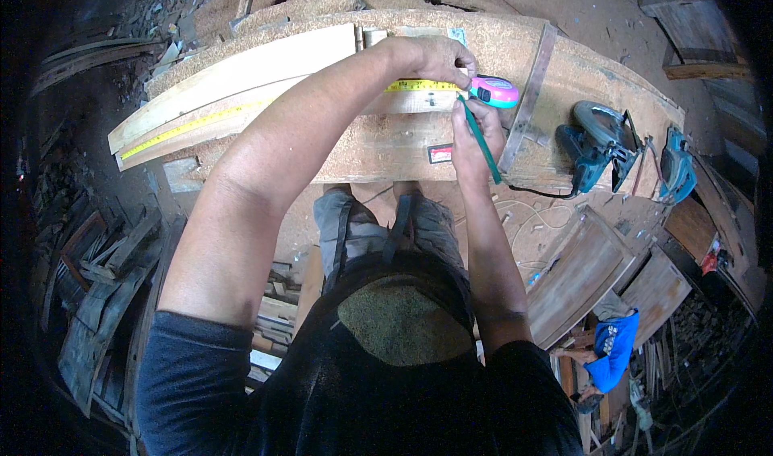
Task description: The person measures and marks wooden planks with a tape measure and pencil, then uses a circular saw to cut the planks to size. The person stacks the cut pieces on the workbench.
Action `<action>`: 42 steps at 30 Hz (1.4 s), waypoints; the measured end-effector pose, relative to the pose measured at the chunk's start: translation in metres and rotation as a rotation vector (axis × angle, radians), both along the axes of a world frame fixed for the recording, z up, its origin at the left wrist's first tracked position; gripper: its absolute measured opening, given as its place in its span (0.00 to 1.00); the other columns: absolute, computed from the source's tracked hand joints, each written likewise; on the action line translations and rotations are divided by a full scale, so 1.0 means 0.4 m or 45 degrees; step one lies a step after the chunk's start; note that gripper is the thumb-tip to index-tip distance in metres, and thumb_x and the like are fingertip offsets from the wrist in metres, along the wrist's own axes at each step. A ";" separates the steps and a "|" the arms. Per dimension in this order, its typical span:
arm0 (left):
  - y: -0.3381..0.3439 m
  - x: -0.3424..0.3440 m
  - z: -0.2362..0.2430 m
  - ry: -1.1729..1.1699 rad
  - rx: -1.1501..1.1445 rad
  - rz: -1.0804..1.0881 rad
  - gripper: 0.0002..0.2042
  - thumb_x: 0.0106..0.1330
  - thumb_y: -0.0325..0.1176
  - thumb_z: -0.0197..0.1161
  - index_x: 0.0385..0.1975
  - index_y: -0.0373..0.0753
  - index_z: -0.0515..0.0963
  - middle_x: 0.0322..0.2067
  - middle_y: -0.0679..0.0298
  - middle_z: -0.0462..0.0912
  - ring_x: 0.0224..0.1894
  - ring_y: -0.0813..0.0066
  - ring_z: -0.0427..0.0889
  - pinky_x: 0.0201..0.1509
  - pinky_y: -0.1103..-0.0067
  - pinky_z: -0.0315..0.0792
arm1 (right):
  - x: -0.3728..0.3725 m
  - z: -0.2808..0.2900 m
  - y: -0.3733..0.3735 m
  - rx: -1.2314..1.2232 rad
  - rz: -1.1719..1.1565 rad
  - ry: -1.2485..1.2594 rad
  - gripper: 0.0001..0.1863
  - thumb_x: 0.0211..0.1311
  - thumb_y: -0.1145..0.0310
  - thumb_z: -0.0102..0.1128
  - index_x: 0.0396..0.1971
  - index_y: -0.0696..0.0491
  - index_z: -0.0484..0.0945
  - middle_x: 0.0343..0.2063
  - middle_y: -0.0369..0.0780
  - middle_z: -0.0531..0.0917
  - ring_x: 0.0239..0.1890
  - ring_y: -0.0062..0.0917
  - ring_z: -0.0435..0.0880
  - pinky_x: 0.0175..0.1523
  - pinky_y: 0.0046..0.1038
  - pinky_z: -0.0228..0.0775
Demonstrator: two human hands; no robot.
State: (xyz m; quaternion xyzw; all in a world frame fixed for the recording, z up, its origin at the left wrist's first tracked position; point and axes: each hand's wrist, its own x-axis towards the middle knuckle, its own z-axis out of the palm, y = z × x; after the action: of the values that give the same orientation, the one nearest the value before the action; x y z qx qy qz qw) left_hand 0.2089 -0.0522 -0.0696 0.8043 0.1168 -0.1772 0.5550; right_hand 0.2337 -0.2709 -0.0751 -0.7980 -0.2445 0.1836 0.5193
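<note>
A yellow tape measure blade (pixel 189 126) runs along a pale narrow board (pixel 322 101) on the workbench. Its pink and turquoise case (pixel 493 92) sits just past the board's right end. My left hand (pixel 441 60) reaches across from the left, thumb and fingers closed on the blade beside the case. In my right hand (pixel 481 134) is a green pencil (pixel 481 143), its upper end at the board's right end, just below the tape. A wider pale board (pixel 250 69) lies behind the narrow one. My left forearm hides the middle of the tape and boards.
The dusty workbench (pixel 386 146) carries a small red and white packet (pixel 440 154), a crosswise wooden strip (pixel 529 97), a circular saw (pixel 600 138) and another blue power tool (pixel 678 166). A person in blue (pixel 612 350) is at the lower right. Scrap wood (pixel 101 303) piles at left.
</note>
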 end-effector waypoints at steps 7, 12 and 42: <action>0.000 0.001 0.004 0.034 -0.023 -0.010 0.15 0.62 0.44 0.70 0.44 0.45 0.85 0.40 0.61 0.88 0.46 0.67 0.83 0.55 0.68 0.75 | 0.001 -0.008 0.002 -0.025 -0.027 -0.030 0.09 0.60 0.72 0.74 0.36 0.58 0.83 0.32 0.43 0.89 0.34 0.25 0.88 0.42 0.30 0.79; -0.004 0.004 -0.021 0.019 -0.022 -0.007 0.15 0.62 0.45 0.70 0.45 0.45 0.85 0.40 0.61 0.88 0.47 0.67 0.83 0.55 0.68 0.75 | -0.002 -0.008 0.001 -0.036 -0.031 -0.019 0.09 0.59 0.72 0.74 0.36 0.57 0.83 0.32 0.43 0.88 0.34 0.28 0.88 0.43 0.32 0.79; 0.000 0.001 0.025 0.078 -0.027 -0.008 0.14 0.63 0.45 0.70 0.45 0.46 0.85 0.36 0.62 0.85 0.43 0.69 0.80 0.50 0.70 0.74 | -0.002 0.027 0.013 -0.083 0.017 -0.025 0.09 0.61 0.71 0.72 0.36 0.58 0.81 0.34 0.44 0.88 0.37 0.34 0.88 0.45 0.35 0.78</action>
State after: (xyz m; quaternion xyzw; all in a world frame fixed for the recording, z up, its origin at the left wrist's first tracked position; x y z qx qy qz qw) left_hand 0.2094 -0.0522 -0.0598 0.7929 0.1293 -0.2046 0.5593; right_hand 0.2330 -0.2658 -0.0642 -0.8146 -0.2488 0.1869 0.4895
